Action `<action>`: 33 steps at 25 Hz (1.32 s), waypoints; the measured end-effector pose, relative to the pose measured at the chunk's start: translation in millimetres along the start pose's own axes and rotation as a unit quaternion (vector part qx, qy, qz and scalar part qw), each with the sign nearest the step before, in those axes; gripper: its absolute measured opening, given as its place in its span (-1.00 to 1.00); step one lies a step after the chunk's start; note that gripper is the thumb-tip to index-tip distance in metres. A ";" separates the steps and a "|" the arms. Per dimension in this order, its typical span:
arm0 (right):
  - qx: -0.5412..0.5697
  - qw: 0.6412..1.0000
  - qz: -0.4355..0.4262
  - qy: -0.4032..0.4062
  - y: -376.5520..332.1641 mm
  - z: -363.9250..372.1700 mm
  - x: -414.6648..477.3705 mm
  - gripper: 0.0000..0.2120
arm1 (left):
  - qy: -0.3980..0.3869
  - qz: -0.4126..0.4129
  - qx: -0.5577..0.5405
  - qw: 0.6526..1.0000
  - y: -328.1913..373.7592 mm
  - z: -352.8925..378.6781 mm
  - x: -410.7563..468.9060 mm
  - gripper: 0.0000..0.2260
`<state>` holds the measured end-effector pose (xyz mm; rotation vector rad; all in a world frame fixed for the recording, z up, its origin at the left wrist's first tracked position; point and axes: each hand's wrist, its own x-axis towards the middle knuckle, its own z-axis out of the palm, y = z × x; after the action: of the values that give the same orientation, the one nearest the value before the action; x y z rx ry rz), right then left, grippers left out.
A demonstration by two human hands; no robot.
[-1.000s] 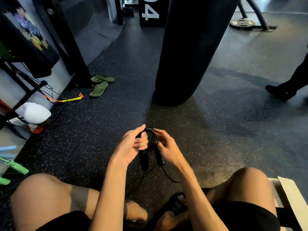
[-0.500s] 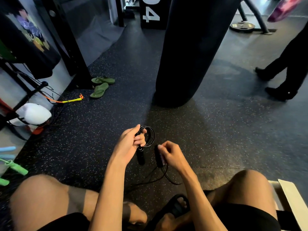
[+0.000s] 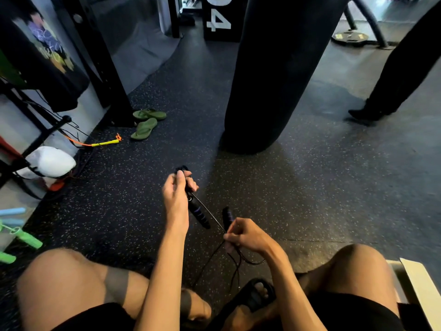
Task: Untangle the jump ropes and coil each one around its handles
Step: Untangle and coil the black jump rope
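Observation:
My left hand (image 3: pixel 176 194) grips the top of one black jump rope handle (image 3: pixel 199 215) with purple rings, plus a small bunch of coiled rope above the fingers. The handle points down and right. My right hand (image 3: pixel 247 235) is closed on the second black handle (image 3: pixel 228 215), which stands upright, and on the thin black rope (image 3: pixel 208 212) stretched taut between both hands. Loose rope (image 3: pixel 235 266) hangs below my right hand toward my feet. A yellow-handled rope (image 3: pixel 105 142) with an orange cord lies on the floor at left.
A black punching bag (image 3: pixel 269 80) hangs just ahead. Green flip-flops (image 3: pixel 145 124) lie at left, green and blue handles (image 3: pixel 21 237) at the far left edge. A person's dark legs (image 3: pixel 391 87) stand at right. A white bag (image 3: pixel 47 162) sits by the rack.
My hands have drawn apart: the right dropped lower and nearer me, pulling the rope taut. The coil at my left hand has shrunk. The person at right has stepped.

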<state>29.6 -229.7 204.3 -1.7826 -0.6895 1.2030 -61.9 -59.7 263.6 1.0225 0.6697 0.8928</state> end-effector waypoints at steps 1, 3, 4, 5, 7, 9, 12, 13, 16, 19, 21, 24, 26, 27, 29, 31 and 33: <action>-0.010 1.000 -0.004 -0.013 -1.3 -2.0 0.3 -0.90 | 0.006 0.031 0.073 0.997 -4.1 -2.6 0.4 -0.79; -0.022 0.999 -0.025 -0.022 -9.5 -6.3 0.2 -0.90 | 0.001 0.082 0.210 0.974 -10.5 -4.5 -1.3 -0.79; -0.024 0.999 -0.042 -0.020 -15.6 -9.5 -1.0 -0.90 | -0.010 0.095 0.262 0.960 -12.9 -4.7 -2.5 -0.79; -0.024 0.998 -0.058 -0.020 -22.3 -12.9 -3.1 -0.92 | -0.024 0.099 0.302 0.948 -15.0 -5.4 -3.2 -0.79; -0.023 0.996 -0.087 -0.023 -37.1 -19.3 -10.2 -0.95 | -0.054 0.091 0.360 0.927 -17.2 -8.9 -3.7 -0.79; -0.039 0.992 -0.115 -0.020 -52.3 -23.5 -17.6 -0.92 | -0.095 0.059 0.395 0.912 -16.5 -12.0 -3.8 -0.78; -0.080 0.981 -0.170 0.039 -67.7 -26.1 -21.0 -0.86 | -0.207 -0.020 0.407 0.890 -11.0 -10.4 -8.9 -0.78; -0.084 0.976 -0.188 0.067 -69.8 -26.6 -20.3 -0.86 | -0.245 -0.054 0.396 0.883 -9.1 -9.0 -12.1 -0.76; -0.087 0.962 -0.213 0.151 -66.3 -29.8 -17.1 -0.82 | -0.321 -0.164 0.299 0.884 -2.9 -4.3 -20.9 -0.68; -0.076 0.948 -0.223 0.212 -57.5 -31.1 -12.8 -0.80 | -0.337 -0.207 0.193 0.898 3.9 4.0 -26.2 -0.64; -0.056 0.943 -0.221 0.241 -51.7 -33.3 -9.8 -0.77 | -0.310 -0.210 0.110 0.921 7.9 8.8 -27.3 -0.64; -0.028 0.947 -0.191 0.256 -36.6 -37.5 -7.2 -0.76 | -0.251 -0.204 -0.047 0.945 14.3 8.0 -20.4 -0.64; -0.033 0.955 -0.160 0.247 -24.5 -37.7 -5.8 -0.79 | -0.229 -0.198 -0.139 0.943 19.4 4.1 -14.7 -0.65; -0.041 0.960 -0.143 0.239 -20.4 -36.5 -5.2 -0.81 | -0.215 -0.195 -0.172 0.941 21.7 3.0 -12.9 -0.67; -0.052 0.970 -0.115 0.208 -16.8 -31.6 -3.1 -0.86 | -0.181 -0.172 -0.209 0.945 25.0 3.9 -12.0 -0.73; -0.057 0.981 -0.092 0.163 -17.2 -25.7 -1.7 -0.88 | -0.133 -0.122 -0.208 0.961 24.6 7.8 -11.6 -0.78; -0.067 0.990 -0.075 0.103 -21.1 -19.5 -2.8 -0.87 | -0.074 -0.062 -0.169 0.981 17.9 8.8 -8.4 -0.81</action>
<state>47.0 -228.5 227.4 -1.8968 -0.7829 0.8763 -64.3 -66.5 284.0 0.7250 0.4331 0.7811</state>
